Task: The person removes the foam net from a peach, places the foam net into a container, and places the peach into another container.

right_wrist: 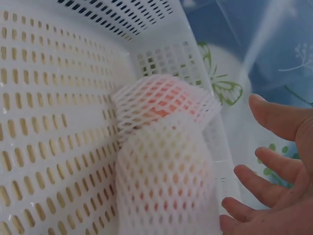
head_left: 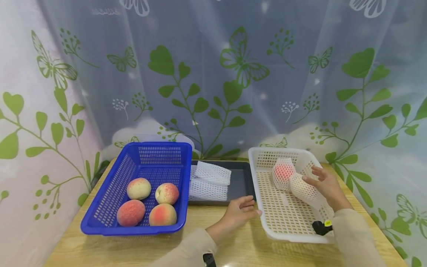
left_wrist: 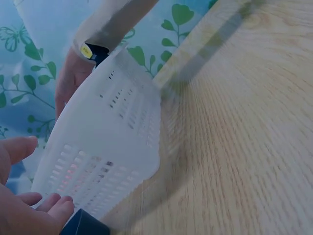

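Two peaches in white foam nets lie in the white basket (head_left: 285, 235). The farther netted peach (head_left: 282, 174) shows red through its mesh; the nearer netted peach (head_left: 303, 187) looks paler and touches it. Over the basket's right side, my right hand (head_left: 328, 187) is spread beside the nearer peach, its fingers apart and holding nothing in the right wrist view. My left hand (head_left: 237, 215) is at the basket's left rim with relaxed fingers and nothing in them. Whether a fingertip touches the rim, I cannot tell.
Several bare peaches (head_left: 131, 213) sit in a blue basket (head_left: 133, 231) on the left. Between the baskets, a dark tray (head_left: 241, 181) bears flat white foam nets (head_left: 210, 185). All stand on a wooden table (head_left: 233, 244), with a patterned curtain (head_left: 207, 66) behind.
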Demonstrator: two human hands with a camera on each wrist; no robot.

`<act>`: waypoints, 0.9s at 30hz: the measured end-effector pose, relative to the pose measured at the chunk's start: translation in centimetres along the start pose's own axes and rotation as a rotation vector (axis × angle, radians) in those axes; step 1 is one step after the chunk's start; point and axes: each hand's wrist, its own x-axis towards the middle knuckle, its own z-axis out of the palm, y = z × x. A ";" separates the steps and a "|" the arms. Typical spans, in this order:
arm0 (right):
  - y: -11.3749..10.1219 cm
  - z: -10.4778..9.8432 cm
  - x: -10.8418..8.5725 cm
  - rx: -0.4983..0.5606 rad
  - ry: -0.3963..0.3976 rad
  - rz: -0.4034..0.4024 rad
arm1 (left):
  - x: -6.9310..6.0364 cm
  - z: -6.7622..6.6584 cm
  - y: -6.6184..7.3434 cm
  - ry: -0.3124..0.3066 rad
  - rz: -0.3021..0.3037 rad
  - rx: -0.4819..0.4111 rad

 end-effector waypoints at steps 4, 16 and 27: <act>0.7 0.1 0.4 0.007 -0.061 0.022 | 0.0 0.6 -0.2 0.005 -0.008 -0.040; 2.4 1.7 2.3 -0.104 -0.146 0.051 | 0.2 1.5 -0.7 0.061 0.028 -0.104; 2.7 2.5 2.9 -0.183 -0.164 -0.018 | 0.3 1.7 -0.6 0.094 0.029 -0.113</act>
